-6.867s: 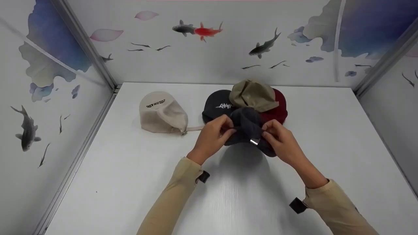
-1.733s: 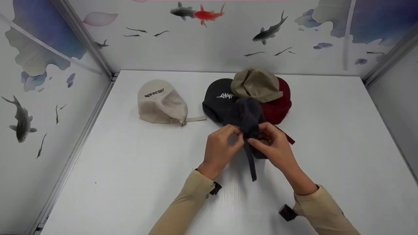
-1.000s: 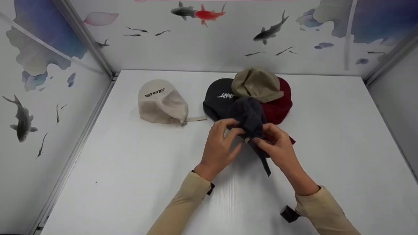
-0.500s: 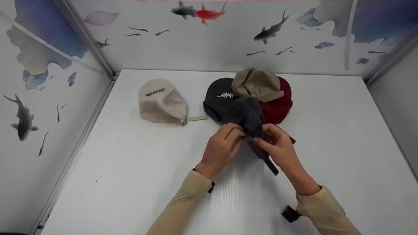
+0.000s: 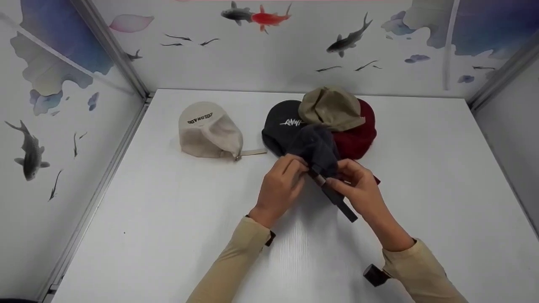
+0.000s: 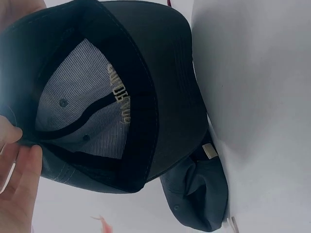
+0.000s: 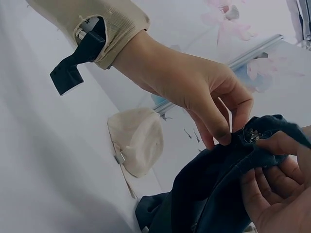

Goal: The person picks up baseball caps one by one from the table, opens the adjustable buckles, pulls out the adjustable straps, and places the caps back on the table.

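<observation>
At far left, the cream cap (image 5: pixel 209 132) is lying on the worktop (image 5: pixel 177 235). Next, the left hand (image 5: pixel 279 188) is pinching the back edge of the navy cap (image 5: pixel 316 145), just beside its buckle (image 5: pixel 321 180). Behind, the black cap (image 5: pixel 277 128) is lying on the worktop. The navy cap is hanging between both hands, its strap (image 5: pixel 348 211) trailing below the buckle; whether it is touching the caps behind, I cannot tell. The olive cap (image 5: pixel 330 108) is overlapping the black and red caps. The right hand (image 5: pixel 362 190) is gripping the navy cap at the buckle, with the red cap (image 5: pixel 358 141) lying behind. Working the strap well probably means bracing the buckle right-handed while guiding the strap flat, without twisting it.
</observation>
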{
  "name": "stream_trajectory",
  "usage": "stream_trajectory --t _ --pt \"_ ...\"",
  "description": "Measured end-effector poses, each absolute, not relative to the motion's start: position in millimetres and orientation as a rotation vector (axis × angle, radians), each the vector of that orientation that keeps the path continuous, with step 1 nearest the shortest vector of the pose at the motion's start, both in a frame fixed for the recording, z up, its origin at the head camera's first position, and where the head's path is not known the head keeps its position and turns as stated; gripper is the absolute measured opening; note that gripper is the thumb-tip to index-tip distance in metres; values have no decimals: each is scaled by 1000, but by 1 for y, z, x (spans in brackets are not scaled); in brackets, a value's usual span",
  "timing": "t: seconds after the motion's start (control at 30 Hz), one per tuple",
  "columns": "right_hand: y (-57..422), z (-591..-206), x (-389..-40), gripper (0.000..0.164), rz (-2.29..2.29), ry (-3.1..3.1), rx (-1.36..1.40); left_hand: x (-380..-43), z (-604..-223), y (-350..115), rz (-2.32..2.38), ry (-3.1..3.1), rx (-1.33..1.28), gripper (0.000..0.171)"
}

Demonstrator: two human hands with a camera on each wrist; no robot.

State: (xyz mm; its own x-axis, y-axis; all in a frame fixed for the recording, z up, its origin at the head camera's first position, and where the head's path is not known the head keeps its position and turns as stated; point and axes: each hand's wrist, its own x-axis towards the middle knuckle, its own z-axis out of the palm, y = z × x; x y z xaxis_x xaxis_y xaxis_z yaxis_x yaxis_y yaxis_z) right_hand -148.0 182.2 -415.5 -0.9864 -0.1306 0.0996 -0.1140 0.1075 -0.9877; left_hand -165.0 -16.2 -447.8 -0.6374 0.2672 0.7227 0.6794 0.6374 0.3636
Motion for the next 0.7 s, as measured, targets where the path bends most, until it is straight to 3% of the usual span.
stream_trajectory --t 0.37,0.7 --pt "182 -413 -145 21 -2090 2291 -267 -167 -450 -25 -853 -2270 -636 13" --pt "184 -414 -146 22 -2111 2291 -281 -160 -442 -26 -933 -2298 -722 19"
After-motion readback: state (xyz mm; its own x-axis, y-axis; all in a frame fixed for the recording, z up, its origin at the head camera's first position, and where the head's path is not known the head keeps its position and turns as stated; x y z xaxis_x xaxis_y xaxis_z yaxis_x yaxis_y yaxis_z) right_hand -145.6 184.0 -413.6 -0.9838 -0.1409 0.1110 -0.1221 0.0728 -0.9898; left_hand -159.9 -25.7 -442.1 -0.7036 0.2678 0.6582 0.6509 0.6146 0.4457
